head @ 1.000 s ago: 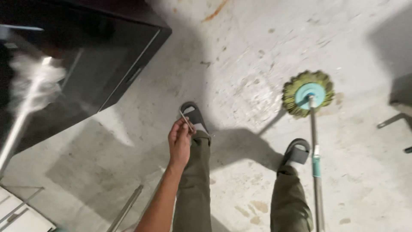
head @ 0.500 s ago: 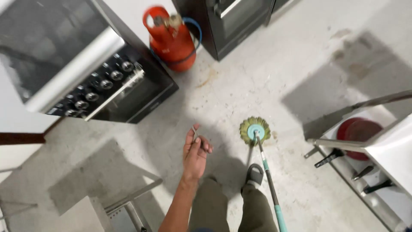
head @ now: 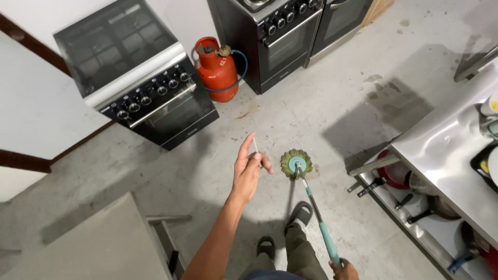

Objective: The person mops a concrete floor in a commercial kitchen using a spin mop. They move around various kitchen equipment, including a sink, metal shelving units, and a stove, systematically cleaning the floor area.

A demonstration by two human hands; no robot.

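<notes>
Now mid-mopping: right hand (head: 343,269) grips teal-handled mop w/ round green head (head: 296,163) on grey concrete floor (head: 332,103); left hand (head: 248,171) pinches thin white stick (head: 255,145). Next stroke likely needs steady push.

- The right hand (head: 344,270) is cut off by the bottom edge; only its knuckles show around the mop handle (head: 317,212), so its grip cannot be judged fully.
- The thin white stick (head: 256,144) in the left hand (head: 248,168) is too small to identify.
- The steel table (head: 450,155) runs off the right edge, its dishes (head: 489,106) cropped.
- Pans (head: 425,207) on the lower shelf are partly hidden beneath the table.
</notes>
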